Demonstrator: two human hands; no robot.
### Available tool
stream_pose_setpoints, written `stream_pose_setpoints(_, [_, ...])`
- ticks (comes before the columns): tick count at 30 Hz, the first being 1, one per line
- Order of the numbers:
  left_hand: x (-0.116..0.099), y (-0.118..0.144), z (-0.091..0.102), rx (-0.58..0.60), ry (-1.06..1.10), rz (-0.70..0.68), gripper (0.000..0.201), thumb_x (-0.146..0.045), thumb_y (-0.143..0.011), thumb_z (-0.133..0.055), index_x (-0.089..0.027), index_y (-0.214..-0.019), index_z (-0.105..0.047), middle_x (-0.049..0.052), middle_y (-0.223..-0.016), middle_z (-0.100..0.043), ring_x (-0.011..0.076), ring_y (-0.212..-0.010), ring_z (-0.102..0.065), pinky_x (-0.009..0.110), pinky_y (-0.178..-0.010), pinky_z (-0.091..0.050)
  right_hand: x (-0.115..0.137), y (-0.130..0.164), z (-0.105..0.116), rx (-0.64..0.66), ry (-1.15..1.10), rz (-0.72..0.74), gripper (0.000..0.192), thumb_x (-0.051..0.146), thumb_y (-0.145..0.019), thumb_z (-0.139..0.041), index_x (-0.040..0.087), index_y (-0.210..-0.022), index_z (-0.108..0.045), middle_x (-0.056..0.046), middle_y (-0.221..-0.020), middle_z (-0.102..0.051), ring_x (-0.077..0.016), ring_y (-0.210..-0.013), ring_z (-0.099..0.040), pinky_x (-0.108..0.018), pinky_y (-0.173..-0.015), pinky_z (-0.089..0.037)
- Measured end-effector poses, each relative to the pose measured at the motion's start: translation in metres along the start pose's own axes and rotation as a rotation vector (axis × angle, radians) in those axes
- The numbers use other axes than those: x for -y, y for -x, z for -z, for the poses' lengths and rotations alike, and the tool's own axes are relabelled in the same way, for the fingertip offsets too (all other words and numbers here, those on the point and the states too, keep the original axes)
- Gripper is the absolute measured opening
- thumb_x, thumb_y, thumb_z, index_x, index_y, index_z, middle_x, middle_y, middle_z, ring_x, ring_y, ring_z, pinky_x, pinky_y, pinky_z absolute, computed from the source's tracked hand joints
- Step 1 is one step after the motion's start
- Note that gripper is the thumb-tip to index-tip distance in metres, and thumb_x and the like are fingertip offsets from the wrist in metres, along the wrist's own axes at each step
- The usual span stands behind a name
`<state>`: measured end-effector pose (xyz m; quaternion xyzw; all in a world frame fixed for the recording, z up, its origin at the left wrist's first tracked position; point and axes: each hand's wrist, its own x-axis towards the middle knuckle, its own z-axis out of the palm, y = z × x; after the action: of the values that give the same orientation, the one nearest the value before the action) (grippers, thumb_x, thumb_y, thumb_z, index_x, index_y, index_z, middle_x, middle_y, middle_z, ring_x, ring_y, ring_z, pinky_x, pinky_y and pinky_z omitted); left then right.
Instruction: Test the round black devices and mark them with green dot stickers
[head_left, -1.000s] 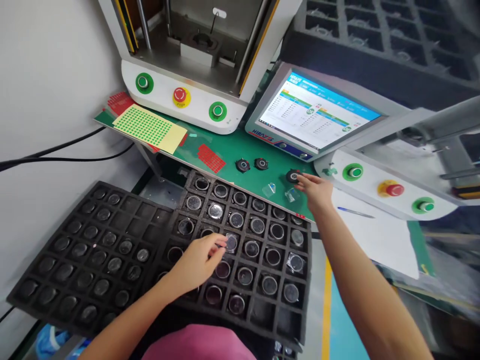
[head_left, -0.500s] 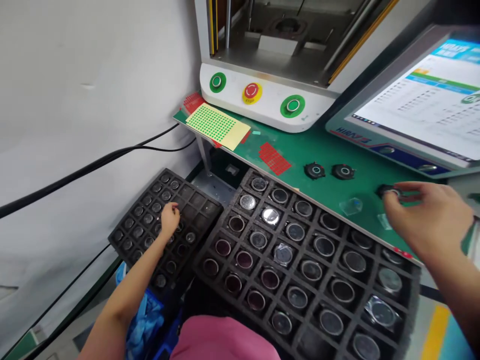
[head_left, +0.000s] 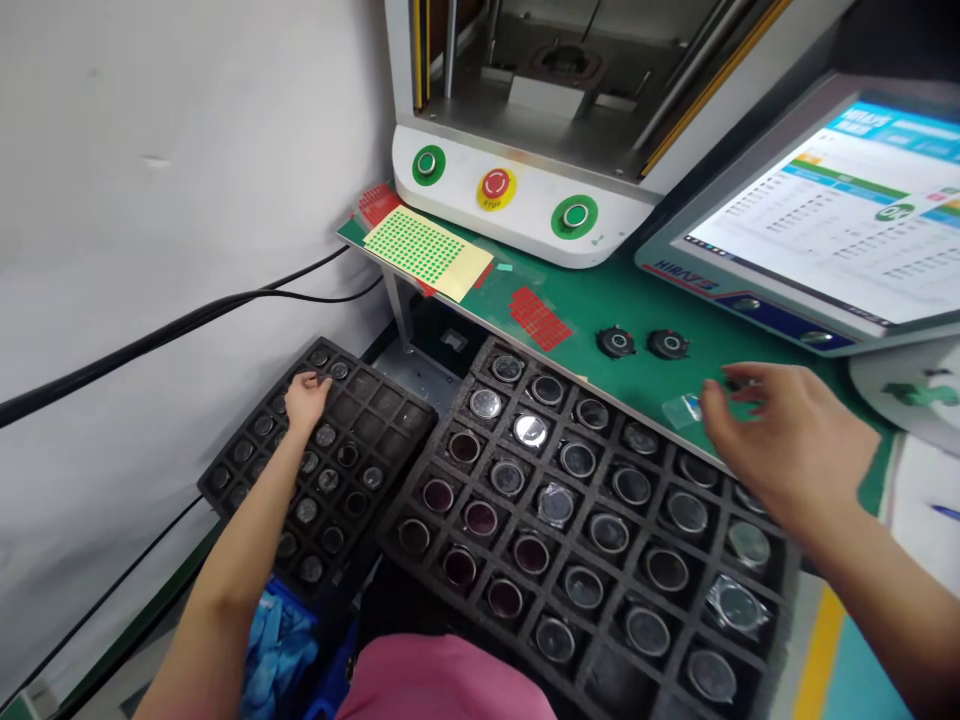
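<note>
One large machine (head_left: 517, 190) stands at the top of the view, its white front panel carrying two green buttons with a red stop button between them. Beneath it runs a green tabletop (head_left: 585, 292), with a lit screen (head_left: 832, 220) to the machine's right. Two black foam trays, divided into square compartments, lie below the table edge: the right tray (head_left: 619, 680) sits close to the wearer, nearly filled with round, shiny-rimmed discs (head_left: 577, 460), one per compartment; the left tray (head_left: 364, 390) lies just beside it, with smaller round pieces (head_left: 373, 478) in many compartments. A right hand (head_left: 795, 440) is over the tabletop's near edge, thumb and fingers curved with a gap between them; whether it holds something cannot be told. A left hand (head_left: 306, 402) reaches over the far part of the left tray, fingers bent together; its fingertips are too small to show whether they grip a piece. On the tabletop lie a pale yellow sheet (head_left: 420, 245) of green dots, a smaller red sheet (head_left: 540, 318), two black round parts (head_left: 615, 342) side by side, and, near the right hand, a clear plastic scrap (head_left: 681, 410).
</note>
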<state>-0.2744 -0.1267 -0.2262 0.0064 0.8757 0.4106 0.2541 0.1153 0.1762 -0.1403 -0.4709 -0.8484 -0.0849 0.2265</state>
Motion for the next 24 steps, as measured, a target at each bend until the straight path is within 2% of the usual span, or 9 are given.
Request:
stream_pose_setpoints(4, [-0.027,0.065,-0.001,0.303,0.308,-0.013,0.046,-0.041,-0.093,-0.041,-0.011,-0.121,-0.06,0.016,-0.114,-0.07,0.0282,-0.103,-0.069,0.044,-0.087,-0.057,0.034,0.007,0.016,-0.112,-0.09,0.237,0.023,0.038,-0.087,-0.05,0.02,-0.082,-0.063,-0.004,-0.07,-0.071,-0.0187,-0.06,-0.066,-0.023,-0.042,-0.029])
stream_pose_setpoints(6, [-0.039,0.098,-0.007,0.581,0.532,0.034,0.047,-0.043,-0.087,-0.049,-0.011,-0.118,-0.063,0.016,-0.108,-0.073,0.028,-0.093,-0.072,0.04,-0.078,-0.059,0.05,0.009,0.019,-0.147,-0.12,0.344,0.021,0.034,-0.089,-0.051,0.019,-0.081,-0.063,-0.004,-0.07,-0.072,-0.0172,-0.057,-0.065,-0.023,-0.042,-0.029])
stream_pose_setpoints(8, [-0.049,0.125,-0.016,0.863,0.718,0.094,0.045,-0.043,-0.083,-0.058,-0.012,-0.114,-0.066,0.015,-0.102,-0.075,0.0266,-0.087,-0.073,0.035,-0.073,-0.06,0.062,0.01,0.024,-0.109,-0.143,0.403,0.019,0.03,-0.09,-0.052,0.018,-0.083,-0.065,-0.007,-0.074,-0.074,-0.0178,-0.058,-0.066,-0.025,-0.044,-0.03])
stream_pose_setpoints(10, [-0.059,0.144,-0.026,1.021,0.806,0.114,0.042,-0.041,-0.079,-0.068,-0.013,-0.11,-0.069,0.013,-0.099,-0.076,0.0247,-0.085,-0.073,0.03,-0.071,-0.059,0.072,0.011,0.031,-0.005,-0.219,0.388,0.019,0.029,-0.09,-0.052,0.018,-0.086,-0.066,-0.008,-0.076,-0.074,-0.0193,-0.06,-0.067,-0.026,-0.046,-0.033])
stream_pose_setpoints(13, [-0.069,0.161,-0.041,1.098,0.844,0.097,0.041,-0.038,-0.072,-0.079,-0.015,-0.106,-0.073,0.01,-0.097,-0.077,0.0228,-0.086,-0.074,0.027,-0.073,-0.059,0.085,0.015,0.05,0.208,-0.516,0.287,0.018,0.032,-0.092,-0.052,0.021,-0.089,-0.066,-0.006,-0.078,-0.073,-0.0191,-0.063,-0.067,-0.029,-0.054,-0.047])
stream_pose_setpoints(16, [-0.074,0.175,-0.053,1.162,0.831,0.106,0.041,-0.039,-0.071,-0.082,-0.018,-0.105,-0.075,0.009,-0.096,-0.077,0.0215,-0.085,-0.074,0.028,-0.075,-0.059,0.098,0.023,0.068,0.379,-0.839,0.251,0.015,0.035,-0.09,-0.059,0.026,-0.1,-0.067,-0.005,-0.09,-0.074,-0.0203,-0.075,-0.07,-0.034,-0.069,-0.057])
stream_pose_setpoints(20, [-0.076,0.194,-0.066,1.203,0.792,0.091,0.038,-0.039,-0.069,-0.083,-0.02,-0.102,-0.076,0.006,-0.095,-0.076,0.021,-0.085,-0.072,0.032,-0.076,-0.06,0.114,0.034,0.079,0.441,-1.051,0.261,0.02,0.03,-0.084,-0.071,0.028,-0.103,-0.069,-0.005,-0.104,-0.074,-0.0241,-0.097,-0.07,-0.041,-0.084,-0.058])
stream_pose_setpoints(22, [-0.077,0.201,-0.071,1.215,0.776,0.091,0.039,-0.041,-0.069,-0.083,-0.022,-0.102,-0.076,0.005,-0.093,-0.076,0.0204,-0.082,-0.071,0.034,-0.076,-0.06,0.119,0.039,0.083,0.46,-1.107,0.208,0.009,0.024,-0.084,-0.07,0.029,-0.091,-0.07,-0.003,-0.098,-0.075,-0.0218,-0.091,-0.071,-0.04,-0.082,-0.059])
stream_pose_setpoints(24, [-0.078,0.205,-0.075,1.213,0.767,0.098,0.038,-0.041,-0.069,-0.083,-0.022,-0.102,-0.076,0.005,-0.092,-0.076,0.0193,-0.078,-0.071,0.034,-0.076,-0.06,0.118,0.043,0.092,0.461,-1.141,0.167,0.011,0.019,-0.085,-0.068,0.029,-0.081,-0.069,-0.001,-0.092,-0.075,-0.0193,-0.084,-0.071,-0.038,-0.078,-0.06])
